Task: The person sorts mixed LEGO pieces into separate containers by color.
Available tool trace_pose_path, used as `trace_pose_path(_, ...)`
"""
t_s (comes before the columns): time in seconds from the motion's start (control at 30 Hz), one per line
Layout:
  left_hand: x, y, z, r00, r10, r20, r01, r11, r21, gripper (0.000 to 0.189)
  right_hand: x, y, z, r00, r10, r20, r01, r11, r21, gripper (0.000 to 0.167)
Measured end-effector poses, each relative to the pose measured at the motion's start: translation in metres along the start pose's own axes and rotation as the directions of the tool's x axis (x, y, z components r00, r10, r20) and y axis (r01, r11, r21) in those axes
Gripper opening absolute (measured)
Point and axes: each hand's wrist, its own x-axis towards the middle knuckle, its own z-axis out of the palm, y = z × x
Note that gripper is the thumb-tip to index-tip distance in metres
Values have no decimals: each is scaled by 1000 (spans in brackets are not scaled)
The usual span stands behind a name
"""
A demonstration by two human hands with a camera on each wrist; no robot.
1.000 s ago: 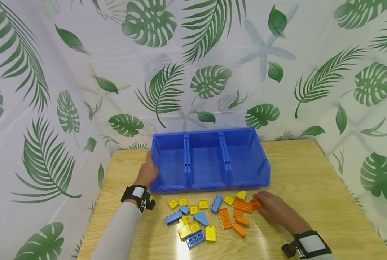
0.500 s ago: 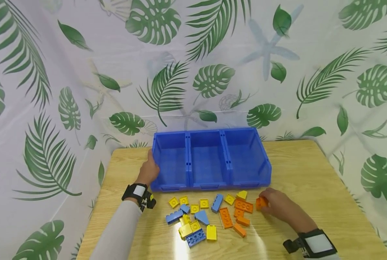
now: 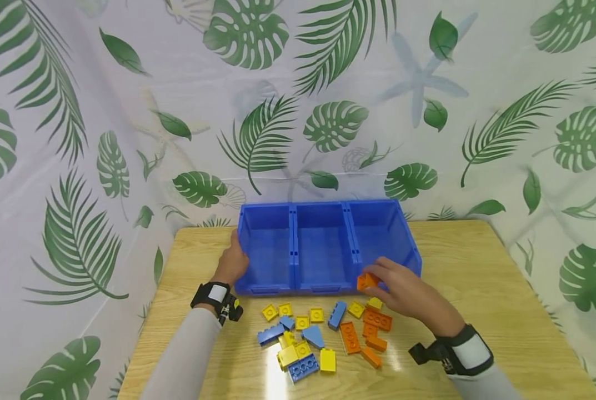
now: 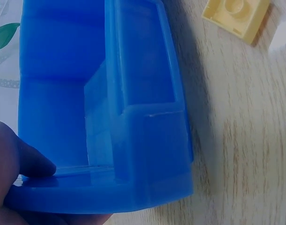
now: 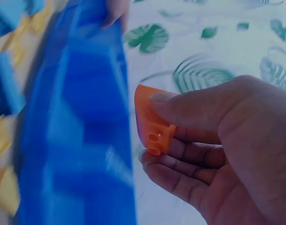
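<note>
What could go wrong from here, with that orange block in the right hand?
The orange block could slip: the right hand pinches it between thumb and fingertips. It might clip the bins' front rim, which it overlaps in the head view. The left hand grips the bins' end wall; a tug could knock the yellow blocks close in front.

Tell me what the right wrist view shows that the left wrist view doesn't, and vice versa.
Only the right wrist view shows the right hand, pinching an orange block, and blurred blue blocks. Only the left wrist view clearly shows a recessed front panel on the blue bins. Both show the bins, the left hand at one end of them, at least one yellow block and the leaf-print backdrop.
</note>
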Motion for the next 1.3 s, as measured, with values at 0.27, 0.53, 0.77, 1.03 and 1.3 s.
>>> trace_pose_path(0.27, -1, 1, 0, 1000, 0, -2, 0, 1000, -9, 71, 68, -42, -4, 997, -72, 12, 71, 997, 40, 29)
trace_pose_path(0.53, -4, -3, 3, 999, 32, -2, -32, 999, -17, 67, 137, -69, 20, 974, -182, 132, 184, 983, 0, 27)
trace_pose_path(0.77, -3, -7, 0, 997, 73, -13, -74, 997, -39, 66, 188, -86, 47, 966, -107, 235, 119, 992, -38, 22)
trace_pose_path(1.03, 0, -11, 1, 992, 115, -46, -116, 993, -11, 66, 223, -99, 91, 956, 61, 288, -28, 993, -117, 15)
trace_pose_path(1.3, 1, -11, -1, 993, 114, -28, -115, 993, -37, 68, 226, -106, 137, 938, 83, 338, -14, 979, -201, 17)
